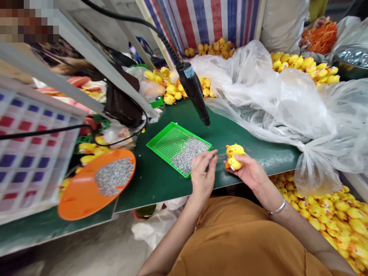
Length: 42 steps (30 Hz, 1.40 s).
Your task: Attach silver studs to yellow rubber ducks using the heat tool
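My right hand (251, 172) is closed around a small yellow toy duck (235, 153) with an orange beak, held over the front edge of the green table. My left hand (202, 172) is at the near right corner of a green tray (161, 143), thumb and forefinger pinched close together. Whatever is between those fingertips is too small to make out. Small silver screws (191, 153) fill the right part of the tray. Above the table hangs a black electric screwdriver (194, 92), its tip pointing down between the tray and the duck.
On the left lies an orange plate (83, 191) with more silver screws. Clear plastic sheeting (273, 99) covers the table's right side. Yellow ducks (330, 214) fill a space below right; others (172, 90) lie at the back. A black cable (120, 15) runs overhead.
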Each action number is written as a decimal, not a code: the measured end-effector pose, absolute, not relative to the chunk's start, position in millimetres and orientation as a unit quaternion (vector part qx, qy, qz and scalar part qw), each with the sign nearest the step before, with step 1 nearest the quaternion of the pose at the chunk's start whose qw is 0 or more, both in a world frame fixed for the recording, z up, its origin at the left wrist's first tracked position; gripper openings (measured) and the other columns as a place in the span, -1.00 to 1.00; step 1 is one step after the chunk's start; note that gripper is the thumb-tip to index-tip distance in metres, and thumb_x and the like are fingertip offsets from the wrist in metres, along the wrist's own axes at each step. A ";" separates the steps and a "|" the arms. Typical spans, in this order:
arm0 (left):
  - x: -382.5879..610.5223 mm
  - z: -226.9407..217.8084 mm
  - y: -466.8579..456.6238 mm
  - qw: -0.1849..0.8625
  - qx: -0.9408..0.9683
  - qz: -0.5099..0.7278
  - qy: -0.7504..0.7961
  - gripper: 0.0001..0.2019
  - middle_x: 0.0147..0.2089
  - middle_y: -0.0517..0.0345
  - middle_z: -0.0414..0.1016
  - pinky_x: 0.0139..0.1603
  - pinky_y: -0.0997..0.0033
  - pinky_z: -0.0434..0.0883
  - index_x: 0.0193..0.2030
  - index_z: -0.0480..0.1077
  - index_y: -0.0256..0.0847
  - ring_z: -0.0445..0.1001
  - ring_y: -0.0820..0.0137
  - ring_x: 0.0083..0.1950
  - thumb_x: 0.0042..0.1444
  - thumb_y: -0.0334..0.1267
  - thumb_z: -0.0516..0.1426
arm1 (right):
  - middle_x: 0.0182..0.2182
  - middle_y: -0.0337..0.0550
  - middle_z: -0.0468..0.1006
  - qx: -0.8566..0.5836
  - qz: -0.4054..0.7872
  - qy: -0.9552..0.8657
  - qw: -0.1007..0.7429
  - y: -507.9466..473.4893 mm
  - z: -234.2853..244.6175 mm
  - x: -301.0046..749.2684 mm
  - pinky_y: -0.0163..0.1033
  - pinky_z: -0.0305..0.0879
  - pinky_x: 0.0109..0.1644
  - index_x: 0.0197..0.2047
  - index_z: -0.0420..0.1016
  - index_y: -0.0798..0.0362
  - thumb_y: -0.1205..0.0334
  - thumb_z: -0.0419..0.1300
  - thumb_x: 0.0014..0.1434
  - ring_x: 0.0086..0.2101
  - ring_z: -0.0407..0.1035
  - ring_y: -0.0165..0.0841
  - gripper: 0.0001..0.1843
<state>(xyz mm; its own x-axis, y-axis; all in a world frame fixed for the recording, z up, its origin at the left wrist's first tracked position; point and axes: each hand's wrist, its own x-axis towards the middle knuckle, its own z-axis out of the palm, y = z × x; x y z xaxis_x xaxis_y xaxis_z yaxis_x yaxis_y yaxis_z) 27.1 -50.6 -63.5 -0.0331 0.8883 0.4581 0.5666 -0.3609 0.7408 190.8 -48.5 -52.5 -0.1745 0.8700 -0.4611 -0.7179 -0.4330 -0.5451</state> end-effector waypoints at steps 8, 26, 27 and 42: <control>-13.5 -87.0 -34.5 -0.013 0.757 0.312 0.574 -0.75 -0.27 0.00 0.54 -0.15 0.24 0.38 -0.15 0.58 -0.19 0.43 0.24 -0.23 0.31 -0.31 0.04 | -0.28 -0.21 0.62 -0.378 0.759 -0.094 0.522 -46.4 -60.9 198.1 -0.17 0.52 -0.26 -0.12 0.52 -0.01 0.31 0.41 -0.10 -0.32 0.56 -0.27 -0.59; 0.0 10.2 119.5 0.326 0.614 0.610 0.381 -0.41 -0.18 0.09 0.54 0.01 0.18 0.50 -0.08 0.40 -0.21 0.56 0.28 -0.11 -0.22 -0.01 0.44 | -0.51 -0.21 0.58 -0.448 0.730 -0.108 0.506 -31.4 -72.6 209.6 -0.25 0.51 -0.45 -0.17 0.52 0.02 0.39 0.43 -0.15 -0.47 0.54 -0.30 -0.59; 5.2 15.0 114.2 0.330 0.611 0.613 0.377 -0.41 -0.25 0.14 0.52 -0.03 0.21 0.51 -0.08 0.41 -0.22 0.56 0.31 -0.16 -0.24 -0.05 0.46 | -0.52 -0.19 0.58 -0.452 0.728 -0.112 0.503 -27.3 -72.0 209.2 -0.24 0.52 -0.46 -0.17 0.51 0.03 0.38 0.41 -0.13 -0.46 0.55 -0.28 -0.61; 76.2 41.4 2.7 0.465 0.459 0.722 0.229 -0.69 -0.64 0.42 0.24 -0.54 0.45 0.39 -0.21 0.37 -0.17 0.36 0.51 -0.64 0.01 -0.14 0.35 | -0.53 -0.13 0.57 -0.409 0.738 -0.106 0.526 0.9 -86.4 191.3 -0.25 0.50 -0.50 -0.32 0.48 0.09 0.43 0.33 -0.18 -0.55 0.48 -0.33 -0.72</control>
<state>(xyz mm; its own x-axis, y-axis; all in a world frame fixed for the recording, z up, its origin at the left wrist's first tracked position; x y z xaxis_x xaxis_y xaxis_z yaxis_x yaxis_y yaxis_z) 76.2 2.7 41.4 -0.1469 0.8811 0.4495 -0.4605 -0.4631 0.7573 191.3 0.9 -86.4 -0.1125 0.8632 -0.4922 -0.6899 -0.4244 -0.5865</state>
